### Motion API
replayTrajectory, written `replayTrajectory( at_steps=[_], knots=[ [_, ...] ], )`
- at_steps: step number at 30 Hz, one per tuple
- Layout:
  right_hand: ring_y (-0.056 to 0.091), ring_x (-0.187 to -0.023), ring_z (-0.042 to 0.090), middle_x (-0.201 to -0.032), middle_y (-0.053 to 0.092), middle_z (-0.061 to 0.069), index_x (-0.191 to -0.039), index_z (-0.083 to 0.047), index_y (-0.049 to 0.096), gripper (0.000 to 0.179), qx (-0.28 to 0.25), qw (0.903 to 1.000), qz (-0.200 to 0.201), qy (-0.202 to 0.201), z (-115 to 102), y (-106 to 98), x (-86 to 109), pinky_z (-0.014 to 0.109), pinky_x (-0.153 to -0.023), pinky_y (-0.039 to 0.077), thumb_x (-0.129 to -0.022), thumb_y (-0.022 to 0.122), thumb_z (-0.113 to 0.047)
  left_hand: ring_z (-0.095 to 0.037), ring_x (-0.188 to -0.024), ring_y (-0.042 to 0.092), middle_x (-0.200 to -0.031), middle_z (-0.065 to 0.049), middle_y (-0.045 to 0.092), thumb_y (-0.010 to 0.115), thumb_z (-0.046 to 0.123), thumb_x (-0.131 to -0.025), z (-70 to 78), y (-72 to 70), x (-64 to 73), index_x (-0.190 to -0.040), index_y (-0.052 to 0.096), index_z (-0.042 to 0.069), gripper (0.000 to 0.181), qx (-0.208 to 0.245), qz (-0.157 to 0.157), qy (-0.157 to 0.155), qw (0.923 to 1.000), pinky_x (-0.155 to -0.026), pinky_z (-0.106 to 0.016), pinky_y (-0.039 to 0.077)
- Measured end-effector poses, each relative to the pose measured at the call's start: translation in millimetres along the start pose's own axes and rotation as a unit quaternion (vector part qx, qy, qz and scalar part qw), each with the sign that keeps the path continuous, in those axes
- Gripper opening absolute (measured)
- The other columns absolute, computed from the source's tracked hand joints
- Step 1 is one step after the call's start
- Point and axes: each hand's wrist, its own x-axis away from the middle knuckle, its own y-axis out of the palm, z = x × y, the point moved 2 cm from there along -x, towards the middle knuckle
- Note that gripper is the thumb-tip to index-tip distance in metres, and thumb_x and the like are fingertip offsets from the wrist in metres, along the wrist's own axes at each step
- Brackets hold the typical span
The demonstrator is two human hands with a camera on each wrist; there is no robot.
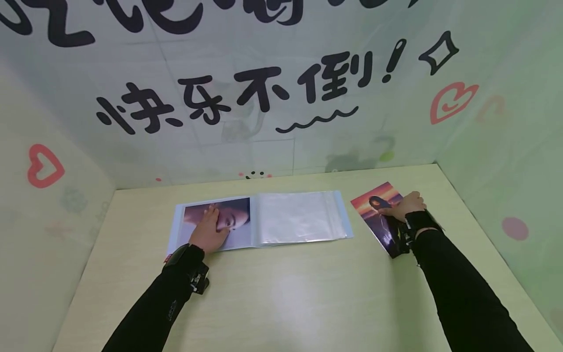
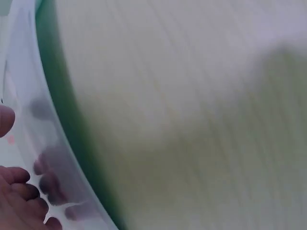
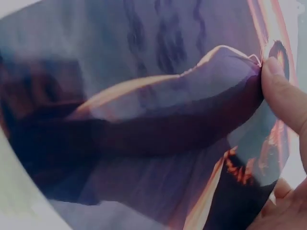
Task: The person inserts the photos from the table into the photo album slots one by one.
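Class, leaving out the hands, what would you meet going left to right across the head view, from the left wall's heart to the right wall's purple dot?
Red heart, portrait photo, clear album page, sunset photo, purple dot.

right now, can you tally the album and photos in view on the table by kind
Open album: 1
Photo on the album's page: 1
Loose photo: 1
Total: 3
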Motion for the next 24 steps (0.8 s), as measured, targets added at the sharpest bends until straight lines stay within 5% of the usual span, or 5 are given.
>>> replayTrajectory(
  at_steps=[4, 9, 17, 19, 24],
  knots=[
    [0.042, -0.097, 0.052, -0.104, 0.041, 0.038, -0.125, 0.018, 0.012, 0.116, -0.023, 0.9986, -0.001, -0.047, -1, -7, -16.3, 0.054, -0.075, 0.044, -0.063, 0.07, -0.062, -0.044, -0.133, 0.009, -0.143, -0.034, 0.015, 0.045, 0.021, -0.09, 15.5, -6.0, -7.6, -0.137, 0.021, -0.016, 0.065, 0.002, 0.015, 0.002, 0.9999, -0.108, -0.051, 0.012],
    [0.048, -0.086, 0.043, -0.094, 0.044, 0.028, -0.12, 0.015, 0.019, 0.11, -0.005, 0.9927, -0.006, -0.12, -40, -21, -23.0, 0.045, -0.065, 0.046, -0.063, 0.069, -0.065, -0.038, -0.136, 0.006, -0.148, -0.027, 0.008, 0.043, 0.027, -0.094, 49.4, -19.3, -20.2, -0.143, 0.013, -0.008, 0.067, 0.092, -0.04, -0.012, 0.9949, -0.109, -0.048, 0.01],
    [0.05, -0.075, 0.029, -0.082, 0.046, 0.014, -0.101, 0.002, 0.032, 0.076, 0.028, 0.9631, -0.002, -0.268, -156, -10, 8.9, 0.036, -0.063, 0.043, -0.063, 0.081, -0.041, -0.02, -0.134, 0.026, -0.149, -0.007, 0.024, 0.046, 0.043, -0.093, 96.4, 0.6, -69.3, -0.146, 0.021, 0.011, 0.067, 0.289, -0.116, 0.022, 0.95, -0.105, -0.034, 0.029],
    [0.05, -0.075, 0.027, -0.082, 0.047, 0.013, -0.101, 0.0, 0.033, 0.075, 0.039, 0.9562, -0.021, -0.289, -183, -3, 22.5, 0.034, -0.063, 0.044, -0.063, 0.082, -0.042, -0.021, -0.13, 0.033, -0.145, -0.009, 0.031, 0.05, 0.04, -0.093, 113.2, 2.6, -75.7, -0.144, 0.027, 0.008, 0.064, 0.322, -0.112, -0.005, 0.9402, -0.102, -0.034, 0.033],
    [0.051, -0.078, 0.026, -0.087, 0.049, 0.011, -0.106, -0.004, 0.035, 0.073, 0.061, 0.9486, -0.07, -0.303, -230, 10, 50.8, 0.032, -0.065, 0.045, -0.065, 0.079, -0.044, -0.024, -0.096, 0.048, -0.109, -0.013, 0.054, 0.05, 0.022, -0.094, 152.0, -24.2, -55.2, -0.119, 0.054, -0.004, 0.035, 0.359, -0.088, -0.091, 0.9247, -0.082, -0.031, 0.041]
  ],
)
